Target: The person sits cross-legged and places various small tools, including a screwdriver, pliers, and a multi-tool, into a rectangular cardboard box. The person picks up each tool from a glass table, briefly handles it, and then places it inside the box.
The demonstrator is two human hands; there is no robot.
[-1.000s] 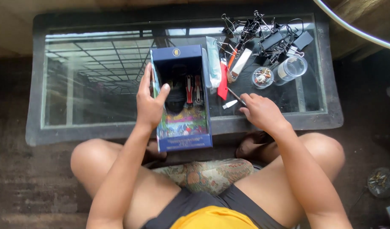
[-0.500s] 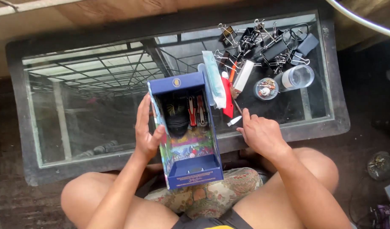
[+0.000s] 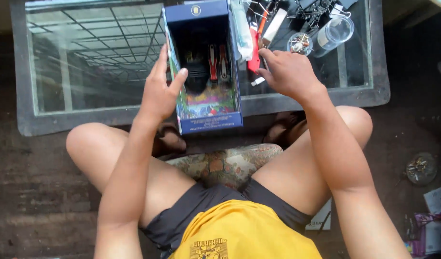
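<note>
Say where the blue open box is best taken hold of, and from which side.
Grip the blue box by its long side walls, one hand from each side. It lies open-face up on the glass table, its near end overhanging; the left hand already clasps the left wall, and the right wall looks free.

home living rm; glass coffee table (image 3: 374,96), worn floor (image 3: 33,192), floor cushion (image 3: 225,165)

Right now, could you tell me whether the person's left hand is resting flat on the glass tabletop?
No, the left hand grips the side wall of the open blue cardboard box, thumb hooked inside, off the glass tabletop.
</note>
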